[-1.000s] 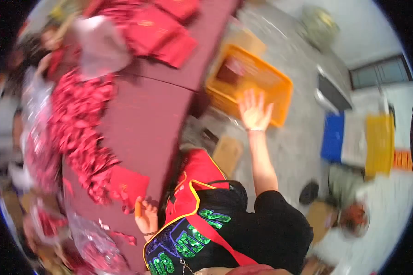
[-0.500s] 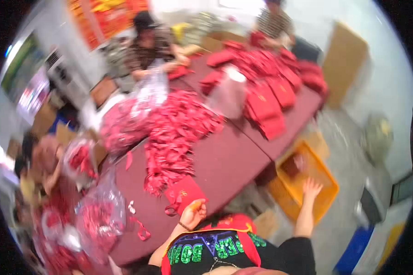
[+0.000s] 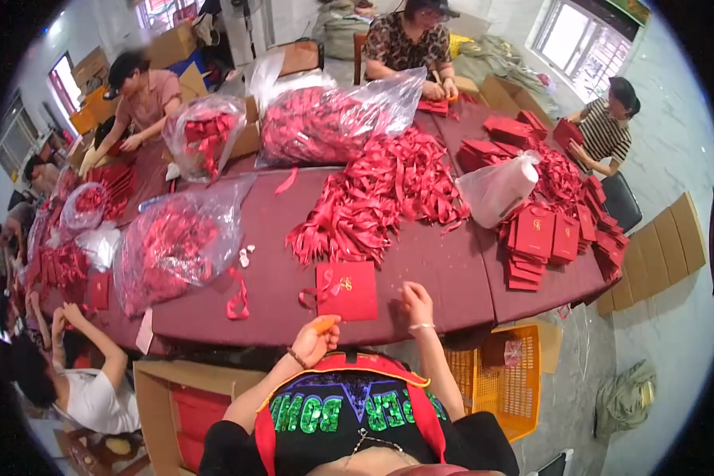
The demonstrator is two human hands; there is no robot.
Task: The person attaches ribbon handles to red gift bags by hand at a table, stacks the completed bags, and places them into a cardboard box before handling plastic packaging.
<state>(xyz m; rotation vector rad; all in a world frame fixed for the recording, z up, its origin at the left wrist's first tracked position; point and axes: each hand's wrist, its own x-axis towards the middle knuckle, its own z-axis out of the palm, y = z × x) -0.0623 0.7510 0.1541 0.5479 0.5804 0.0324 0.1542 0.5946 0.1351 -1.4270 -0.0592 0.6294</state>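
A flat red bag (image 3: 357,297) with a gold emblem lies on the table in front of me, a red ribbon (image 3: 308,297) looped at its left side. My left hand (image 3: 312,343) is at the bag's lower left edge, fingers curled. A small orange piece (image 3: 324,324) shows at its thumb; whether it is held or worn I cannot make out. Right of the bag, above the cloth, my right hand (image 3: 417,305) has its fingers curled together, with nothing visible in them. Just beyond the bag spreads a heap of red ribbons (image 3: 373,194).
Stacked red bags (image 3: 535,232) and a white roll in plastic (image 3: 504,186) are at the right. Ribbon-filled plastic bags (image 3: 178,246) stand left. Below the table edge are a yellow crate (image 3: 523,404) and a cardboard box (image 3: 155,401). Several people sit around the table.
My right hand has come from over the yellow crate to above the table, its spread fingers now curled. My left hand stays by the red bag. The view has turned left.
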